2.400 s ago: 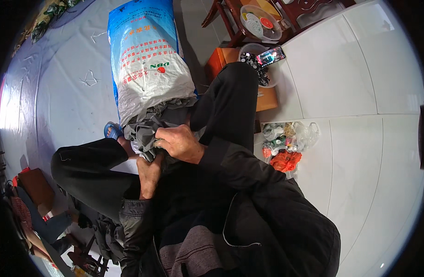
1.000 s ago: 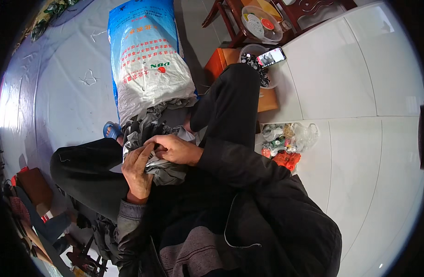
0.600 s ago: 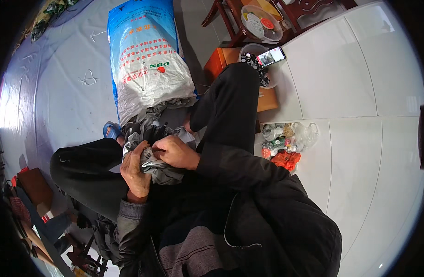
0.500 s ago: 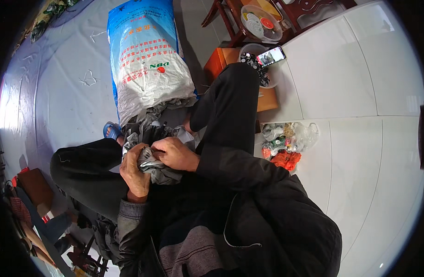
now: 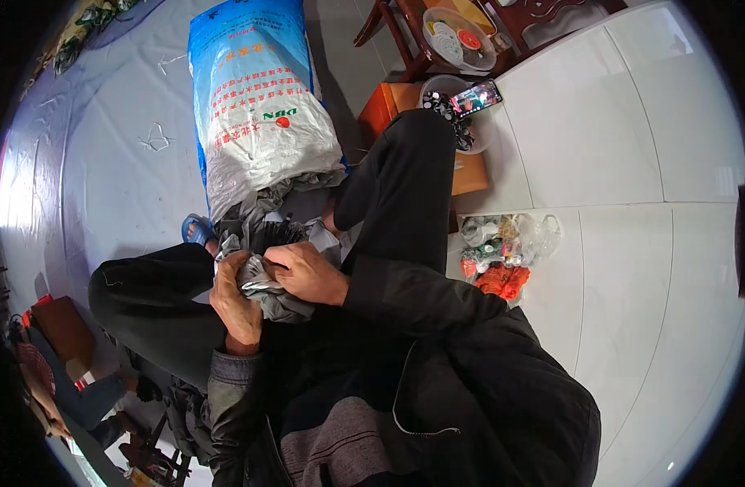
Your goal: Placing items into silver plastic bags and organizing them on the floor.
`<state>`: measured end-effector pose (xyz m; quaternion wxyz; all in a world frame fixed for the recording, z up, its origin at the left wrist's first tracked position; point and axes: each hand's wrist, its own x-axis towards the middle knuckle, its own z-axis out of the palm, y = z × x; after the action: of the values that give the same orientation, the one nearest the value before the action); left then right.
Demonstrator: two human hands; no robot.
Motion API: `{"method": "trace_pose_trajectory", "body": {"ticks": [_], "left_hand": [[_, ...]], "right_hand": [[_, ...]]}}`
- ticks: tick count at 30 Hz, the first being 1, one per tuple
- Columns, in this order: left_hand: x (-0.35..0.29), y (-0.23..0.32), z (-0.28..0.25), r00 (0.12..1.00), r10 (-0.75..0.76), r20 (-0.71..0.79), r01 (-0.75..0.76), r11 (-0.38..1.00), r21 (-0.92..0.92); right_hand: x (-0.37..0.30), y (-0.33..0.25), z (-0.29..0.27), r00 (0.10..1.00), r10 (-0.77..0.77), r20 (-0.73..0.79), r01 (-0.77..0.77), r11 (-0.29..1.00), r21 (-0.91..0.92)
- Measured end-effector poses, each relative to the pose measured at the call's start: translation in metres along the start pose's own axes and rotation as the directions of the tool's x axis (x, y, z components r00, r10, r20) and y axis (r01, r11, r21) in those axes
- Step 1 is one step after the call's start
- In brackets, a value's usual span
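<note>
Both my hands grip a crumpled, thin, grey shiny cloth (image 5: pixel 285 308) in my lap. My left hand (image 5: pixel 236 304) is closed around its left side, thumb on top. From the other side, my right hand (image 5: pixel 314 274) pinches the folds, its fingertips partly hidden in them. Just beyond my hands lies a dark, ribbed bunch of material (image 5: pixel 271 234), too jumbled to make out. A large blue and white woven sack (image 5: pixel 263 154) lies farther off, its mouth facing me, with more grey material (image 5: pixel 267 199) coming out of it.
To the right, a phone (image 5: pixel 476 99) leans on a clear tub (image 5: pixel 482 134) of black pieces over an orange box (image 5: pixel 468 174). Plastic bags (image 5: pixel 504 280) lie on the white tiles. At the back stands a wooden stool (image 5: pixel 393 36). A person's legs (image 5: pixel 88 398) show at lower left.
My hands have shifted slightly, and the folds of grey cloth between them lie differently. The picture on the phone screen has changed. The sack has not moved.
</note>
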<state>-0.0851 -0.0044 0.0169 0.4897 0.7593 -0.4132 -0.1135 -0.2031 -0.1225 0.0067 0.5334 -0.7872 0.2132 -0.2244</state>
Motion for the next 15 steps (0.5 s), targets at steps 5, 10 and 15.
{"method": "trace_pose_trajectory", "body": {"ticks": [5,10,15], "left_hand": [[0.001,0.001,-0.002,0.999,0.043,0.031,-0.046,0.994,0.096],[-0.002,-0.001,-0.002,0.996,0.085,0.024,-0.087,0.987,0.132],[0.0,-0.002,-0.005,0.989,0.13,0.07,-0.14,0.979,0.149]], "right_hand": [[-0.001,-0.001,0.001,1.0,0.023,-0.001,-0.023,1.0,0.003],[-0.002,0.002,0.002,1.0,0.027,0.005,-0.027,1.0,-0.007],[-0.004,-0.005,0.0,0.992,0.126,-0.017,-0.121,0.975,0.185]]}}
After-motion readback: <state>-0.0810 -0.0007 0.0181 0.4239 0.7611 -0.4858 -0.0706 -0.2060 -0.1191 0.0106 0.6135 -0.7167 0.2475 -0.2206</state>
